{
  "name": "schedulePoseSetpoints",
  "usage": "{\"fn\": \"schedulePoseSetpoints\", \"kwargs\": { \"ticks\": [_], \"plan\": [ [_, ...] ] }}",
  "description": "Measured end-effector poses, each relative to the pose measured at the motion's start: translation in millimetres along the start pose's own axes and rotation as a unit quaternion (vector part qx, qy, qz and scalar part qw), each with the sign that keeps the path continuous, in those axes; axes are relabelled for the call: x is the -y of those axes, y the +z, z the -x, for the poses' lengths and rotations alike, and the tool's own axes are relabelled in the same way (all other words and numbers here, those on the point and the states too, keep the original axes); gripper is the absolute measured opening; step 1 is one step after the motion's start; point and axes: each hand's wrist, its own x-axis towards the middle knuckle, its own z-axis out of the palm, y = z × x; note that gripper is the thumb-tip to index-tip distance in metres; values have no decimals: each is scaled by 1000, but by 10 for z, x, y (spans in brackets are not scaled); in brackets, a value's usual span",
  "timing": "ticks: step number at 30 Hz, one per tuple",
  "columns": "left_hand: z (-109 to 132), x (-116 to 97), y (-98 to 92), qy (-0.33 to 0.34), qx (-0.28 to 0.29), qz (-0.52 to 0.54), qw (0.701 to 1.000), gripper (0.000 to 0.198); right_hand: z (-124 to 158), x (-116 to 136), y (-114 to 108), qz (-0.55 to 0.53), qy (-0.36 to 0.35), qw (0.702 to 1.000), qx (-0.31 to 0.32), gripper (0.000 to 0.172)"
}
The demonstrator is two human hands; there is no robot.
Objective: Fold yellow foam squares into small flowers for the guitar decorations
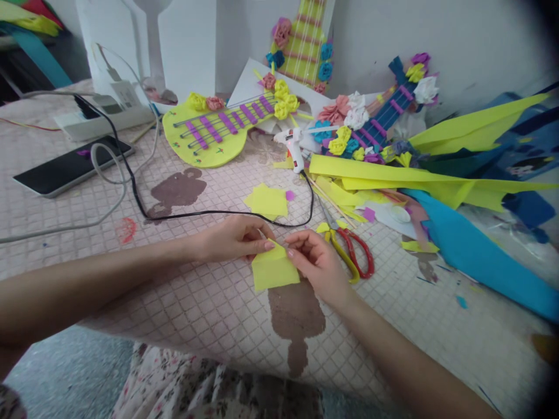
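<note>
A small piece of yellow crepe paper (pixel 276 272) is pinched between both hands just above the quilted table cover. My left hand (pixel 238 238) is closed on its upper left edge, thumb on top. At the upper right edge, my right hand (pixel 318 259) grips the same piece with thumb and fingers. The paper's upper edge looks folded or bent between the fingertips. Beyond the hands lies a stack of yellow paper pieces (pixel 268 201). Scissors (pixel 351 250) with red and yellow handles rest close to my right hand.
A white glue gun (pixel 294 150) lies ahead, its black cord (pixel 209 214) looping across the table. Behind are a yellow guitar-shaped craft (pixel 205 145) and a blue one (pixel 379 125) with paper flowers. Blue crepe paper (pixel 480 250) stretches along the right; a phone (pixel 74 166) lies left.
</note>
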Motion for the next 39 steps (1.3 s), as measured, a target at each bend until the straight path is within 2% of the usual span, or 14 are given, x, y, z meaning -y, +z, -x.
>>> {"fn": "schedulePoseSetpoints", "kwargs": {
  "ticks": [4,12,14,16,19,22,25,28,30,32,35,36,37,39],
  "plan": [
    [2,50,-24,-15,28,45,998,26,-9,-7,-10,-15,4,999,-39,15],
    [-7,61,-48,-35,22,64,997,30,-7,-42,-9,-14,12,999,-36,16],
    [-12,65,-58,-31,21,65,997,29,-5,-48,-30,10,-1,1000,-28,15],
    [-20,77,-77,-29,25,70,997,28,-1,-45,-62,79,-39,996,-23,19],
    [-36,94,-121,-28,36,83,996,30,7,-30,-112,233,-129,964,1,37],
    [-50,101,-169,-32,43,93,994,33,18,-15,-143,320,-184,927,59,46],
    [-62,116,-195,-32,44,102,993,36,32,-14,-152,353,-206,908,95,45],
    [-72,145,-200,-25,43,95,994,34,43,-25,-154,361,-236,898,92,35],
    [-70,155,-204,-7,35,65,997,33,44,-35,-158,361,-255,893,86,26],
    [-53,141,-215,32,-10,-7,999,35,39,-43,-162,365,-260,890,81,17],
    [-3,76,-226,114,-84,-177,974,37,26,-43,-166,370,-251,891,78,11],
    [18,51,-219,142,-75,-225,961,37,23,-39,-166,367,-246,894,77,11],
    [39,32,-203,172,-42,-254,951,37,20,-33,-164,363,-242,897,77,11],
    [74,14,-149,208,-3,-282,937,38,19,-15,-160,351,-231,904,76,13]
  ]
}}
